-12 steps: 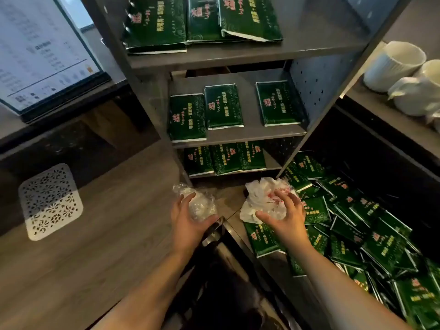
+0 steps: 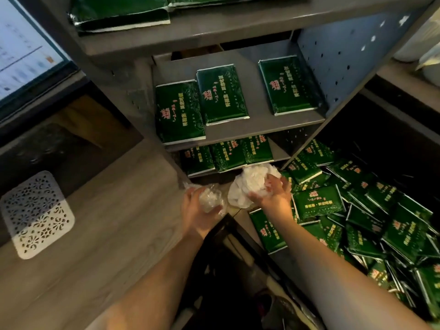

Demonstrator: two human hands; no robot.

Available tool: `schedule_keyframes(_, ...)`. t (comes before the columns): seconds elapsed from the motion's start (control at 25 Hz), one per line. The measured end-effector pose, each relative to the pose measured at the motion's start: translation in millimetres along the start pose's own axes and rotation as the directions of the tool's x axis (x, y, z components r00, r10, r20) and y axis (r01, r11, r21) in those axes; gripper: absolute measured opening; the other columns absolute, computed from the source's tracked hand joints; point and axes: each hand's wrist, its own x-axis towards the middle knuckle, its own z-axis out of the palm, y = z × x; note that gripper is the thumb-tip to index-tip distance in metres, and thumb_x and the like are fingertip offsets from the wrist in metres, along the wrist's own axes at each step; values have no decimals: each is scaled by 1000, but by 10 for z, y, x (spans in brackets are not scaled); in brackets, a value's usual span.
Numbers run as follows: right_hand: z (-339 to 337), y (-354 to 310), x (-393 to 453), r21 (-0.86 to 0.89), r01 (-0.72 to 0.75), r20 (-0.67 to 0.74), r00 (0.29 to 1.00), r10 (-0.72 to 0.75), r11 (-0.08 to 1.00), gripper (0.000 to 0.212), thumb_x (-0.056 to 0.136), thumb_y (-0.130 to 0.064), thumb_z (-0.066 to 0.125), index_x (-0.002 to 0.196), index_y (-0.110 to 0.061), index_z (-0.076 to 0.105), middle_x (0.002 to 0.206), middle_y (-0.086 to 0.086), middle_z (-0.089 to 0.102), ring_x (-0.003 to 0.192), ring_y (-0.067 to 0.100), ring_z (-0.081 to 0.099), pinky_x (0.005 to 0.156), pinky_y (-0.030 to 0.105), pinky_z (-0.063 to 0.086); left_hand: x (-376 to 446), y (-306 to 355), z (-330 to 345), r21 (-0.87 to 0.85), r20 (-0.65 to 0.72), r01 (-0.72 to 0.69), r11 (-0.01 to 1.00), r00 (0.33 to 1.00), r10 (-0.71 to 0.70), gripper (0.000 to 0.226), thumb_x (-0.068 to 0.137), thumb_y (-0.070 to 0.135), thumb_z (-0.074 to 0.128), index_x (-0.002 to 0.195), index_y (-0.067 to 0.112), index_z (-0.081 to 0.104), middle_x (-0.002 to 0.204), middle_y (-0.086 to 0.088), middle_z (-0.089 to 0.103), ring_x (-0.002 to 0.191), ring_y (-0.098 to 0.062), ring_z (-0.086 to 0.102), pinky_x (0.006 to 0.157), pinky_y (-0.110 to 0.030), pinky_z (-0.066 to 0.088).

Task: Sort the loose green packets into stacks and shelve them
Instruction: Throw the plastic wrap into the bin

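Nearest, both hands are busy with wrapping rather than packets. The left hand (image 2: 200, 210) has its grip curled round a crumpled wad of clear plastic film (image 2: 209, 197), and the right hand (image 2: 273, 195) clutches a bunched white plastic bag (image 2: 250, 184). Sorting looks paused for clearing rubbish; I judge the next move calls for dropping both wads somewhere aside, then freeing a grip to gather packets squarely into a stack.

Just right of the hands, the loose pile of glossy green rectangular packets (image 2: 357, 210) sprawls, overlapping and tilted, on a dark lower surface. To the left runs the pale wood-grain desk (image 2: 107, 234), carrying a white perforated square mat (image 2: 37, 214).

Beyond, the grey metal shelf unit (image 2: 262, 125) already holds flat packets on three levels, with room between them. Far left stands a lit screen (image 2: 21, 55).
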Motion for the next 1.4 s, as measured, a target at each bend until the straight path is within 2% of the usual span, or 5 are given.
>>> schedule_keyframes(0.28, 243, -45, 259, -280, 46, -71, 995, -68, 959, 50, 79, -29, 82, 124, -24, 61, 144, 8, 41, 128, 34, 37, 102, 42, 38, 77, -7, 76, -72, 9, 35, 997, 999, -34, 68, 72, 23, 90, 133, 16, 60, 141, -2, 42, 129, -25, 46, 113, -44, 40)
schedule_keyframes(0.8, -609, 97, -478, -196, 99, 7, 995, -100, 976, 28, 73, -25, 85, 96, -18, 72, 103, 4, 56, 103, 29, 50, 91, 40, 43, -449, 380, -166, -418, 146, 215, 883, 975, -168, 50, 75, 47, 84, 120, 36, 66, 115, 11, 70, 101, -9, 69, 82, -23, 58)
schedule_keyframes(1.04, -1125, 184, -1214, 285, -77, 167, 986, 30, 956, 75, 61, -62, 66, 124, -24, 55, 121, -2, 61, 103, 10, 62, 79, 18, 49, -661, 1048, 117, -493, 416, 155, 856, 906, 75, 43, 64, 46, 87, 105, 38, 74, 103, 10, 77, 91, -8, 74, 71, -23, 58)
schedule_keyframes(1.16, -1307, 304, -1470, 453, -103, 10, 994, 111, 886, 96, 65, -94, 44, 126, -21, 56, 118, -1, 65, 98, 11, 67, 84, 29, 51, -807, 1349, 292, -509, 548, 178, 842, 821, 157, 45, 72, 37, 88, 113, 39, 70, 108, 13, 75, 95, -6, 73, 69, -18, 58)
schedule_keyframes(1.4, -1686, 491, -1882, 622, 94, -449, 856, 256, 777, 39, 81, -55, 60, 114, -43, 46, 103, -24, 63, 91, 6, 67, 63, 16, 54, -1370, 1961, 715, -514, 676, 66, 855, 645, 357, 55, 70, 42, 84, 119, 25, 68, 109, 3, 76, 98, -17, 74, 74, -28, 61)
